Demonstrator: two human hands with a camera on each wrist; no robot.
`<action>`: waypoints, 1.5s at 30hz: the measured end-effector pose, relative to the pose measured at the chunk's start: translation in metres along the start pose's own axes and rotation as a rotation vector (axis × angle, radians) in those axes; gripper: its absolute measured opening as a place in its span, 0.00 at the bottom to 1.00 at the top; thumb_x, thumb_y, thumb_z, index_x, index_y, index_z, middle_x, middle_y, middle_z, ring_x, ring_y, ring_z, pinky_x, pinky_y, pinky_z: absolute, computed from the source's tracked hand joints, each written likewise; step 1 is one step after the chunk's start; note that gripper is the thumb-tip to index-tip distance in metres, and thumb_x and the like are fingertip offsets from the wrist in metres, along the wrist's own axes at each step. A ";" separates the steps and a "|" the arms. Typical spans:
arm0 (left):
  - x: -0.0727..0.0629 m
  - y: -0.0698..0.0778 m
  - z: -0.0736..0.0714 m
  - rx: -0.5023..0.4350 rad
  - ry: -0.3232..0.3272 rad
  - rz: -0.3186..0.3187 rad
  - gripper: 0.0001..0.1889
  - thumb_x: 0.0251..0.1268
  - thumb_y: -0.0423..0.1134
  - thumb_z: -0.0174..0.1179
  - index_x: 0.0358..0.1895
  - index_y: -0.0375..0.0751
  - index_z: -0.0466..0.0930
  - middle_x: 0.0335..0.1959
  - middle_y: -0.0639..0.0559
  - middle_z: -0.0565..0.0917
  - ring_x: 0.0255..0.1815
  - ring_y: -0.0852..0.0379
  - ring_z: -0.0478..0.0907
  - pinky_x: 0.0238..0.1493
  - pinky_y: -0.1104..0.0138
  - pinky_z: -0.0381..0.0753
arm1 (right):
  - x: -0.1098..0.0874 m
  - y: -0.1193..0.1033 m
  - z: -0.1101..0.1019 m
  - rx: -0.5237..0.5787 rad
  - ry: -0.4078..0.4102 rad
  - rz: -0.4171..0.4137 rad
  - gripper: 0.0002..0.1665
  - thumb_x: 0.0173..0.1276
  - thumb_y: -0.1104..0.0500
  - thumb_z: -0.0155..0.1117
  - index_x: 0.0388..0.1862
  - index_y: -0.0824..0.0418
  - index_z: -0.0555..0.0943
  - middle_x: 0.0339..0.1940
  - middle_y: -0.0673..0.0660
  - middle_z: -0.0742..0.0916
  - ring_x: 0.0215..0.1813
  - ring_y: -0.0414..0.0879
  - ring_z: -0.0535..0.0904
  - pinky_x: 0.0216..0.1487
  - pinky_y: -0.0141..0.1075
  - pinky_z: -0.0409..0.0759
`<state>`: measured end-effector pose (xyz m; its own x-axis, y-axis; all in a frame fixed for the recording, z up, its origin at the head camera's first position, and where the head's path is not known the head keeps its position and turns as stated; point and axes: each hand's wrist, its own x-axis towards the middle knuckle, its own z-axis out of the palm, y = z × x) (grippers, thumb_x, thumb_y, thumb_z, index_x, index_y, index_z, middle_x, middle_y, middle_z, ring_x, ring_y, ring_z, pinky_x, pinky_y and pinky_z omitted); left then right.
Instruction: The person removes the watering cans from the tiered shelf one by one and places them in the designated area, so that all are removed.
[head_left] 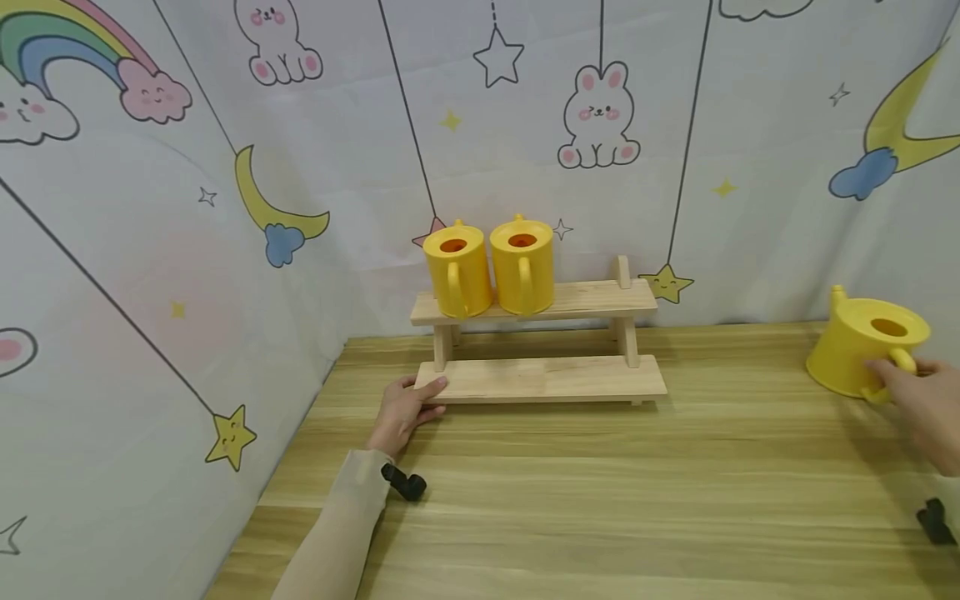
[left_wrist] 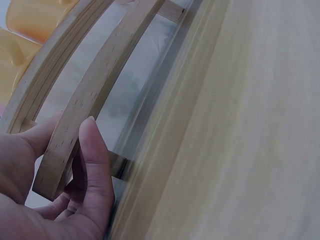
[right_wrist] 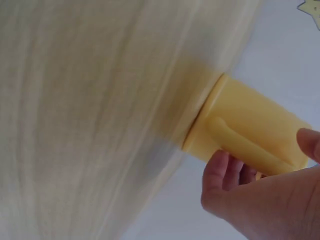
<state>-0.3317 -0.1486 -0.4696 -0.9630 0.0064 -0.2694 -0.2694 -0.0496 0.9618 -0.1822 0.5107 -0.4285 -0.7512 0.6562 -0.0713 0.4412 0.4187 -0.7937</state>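
Note:
My left hand (head_left: 402, 414) grips the left end of the lower plank of a small two-tier wooden shelf (head_left: 540, 381). In the left wrist view the thumb and fingers (left_wrist: 95, 170) pinch that plank (left_wrist: 90, 92) from both sides. Far to the right, my right hand (head_left: 922, 404) holds a yellow watering can (head_left: 847, 354) by its handle, fingers curled round it. Its short spout points away; whether its base touches the table is hard to tell. Two similar yellow watering cans (head_left: 468, 279) (head_left: 534, 271) stand side by side on the upper plank, handles facing me.
The shelf stands toward the back of a wood-grain table (head_left: 600, 492). A white cloth (head_left: 360, 150) printed with bunnies, stars and moons hangs behind the table and along its left side. A short wooden peg (head_left: 623, 272) rises at the upper plank's right end.

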 end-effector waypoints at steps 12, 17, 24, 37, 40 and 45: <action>0.001 0.000 0.000 -0.001 -0.003 0.002 0.40 0.75 0.38 0.73 0.82 0.31 0.63 0.65 0.35 0.79 0.34 0.62 0.88 0.37 0.74 0.93 | -0.024 -0.036 -0.002 0.013 0.150 0.107 0.50 0.83 0.38 0.54 0.85 0.66 0.47 0.50 0.58 0.66 0.51 0.48 0.65 0.52 0.33 0.66; 0.003 -0.002 -0.002 -0.003 -0.006 0.005 0.39 0.75 0.38 0.73 0.82 0.31 0.63 0.67 0.33 0.79 0.35 0.62 0.89 0.37 0.74 0.94 | -0.038 -0.051 -0.001 0.016 0.128 0.004 0.53 0.81 0.34 0.57 0.84 0.64 0.46 0.57 0.56 0.65 0.60 0.51 0.64 0.57 0.33 0.66; 0.002 -0.003 -0.003 0.000 -0.009 0.011 0.39 0.75 0.38 0.73 0.81 0.30 0.64 0.63 0.35 0.80 0.34 0.61 0.88 0.37 0.74 0.93 | -0.058 -0.080 0.014 0.054 0.085 -0.153 0.56 0.75 0.33 0.67 0.81 0.69 0.55 0.54 0.46 0.70 0.47 0.30 0.63 0.39 0.15 0.65; 0.001 -0.002 -0.003 -0.001 0.000 0.008 0.37 0.75 0.38 0.73 0.79 0.30 0.66 0.53 0.43 0.83 0.34 0.62 0.88 0.37 0.73 0.94 | -0.097 -0.146 0.074 0.082 -0.138 -0.338 0.57 0.77 0.29 0.65 0.85 0.66 0.58 0.66 0.49 0.74 0.64 0.46 0.71 0.48 0.23 0.71; 0.002 -0.002 -0.004 -0.007 0.003 0.001 0.37 0.75 0.38 0.73 0.79 0.30 0.66 0.55 0.41 0.83 0.35 0.62 0.89 0.36 0.73 0.93 | -0.108 -0.162 0.094 0.100 -0.173 -0.403 0.54 0.78 0.31 0.66 0.83 0.67 0.62 0.69 0.55 0.76 0.64 0.46 0.73 0.49 0.23 0.73; 0.001 0.000 -0.002 -0.006 -0.013 -0.003 0.40 0.75 0.38 0.73 0.81 0.30 0.63 0.59 0.39 0.81 0.36 0.62 0.89 0.38 0.74 0.93 | -0.123 -0.184 0.123 0.193 -0.246 -0.490 0.45 0.78 0.39 0.70 0.78 0.66 0.68 0.65 0.54 0.79 0.55 0.34 0.75 0.48 0.16 0.76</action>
<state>-0.3322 -0.1502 -0.4697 -0.9623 0.0195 -0.2712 -0.2719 -0.0558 0.9607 -0.2315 0.2759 -0.3474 -0.9475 0.2398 0.2117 -0.0666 0.4993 -0.8639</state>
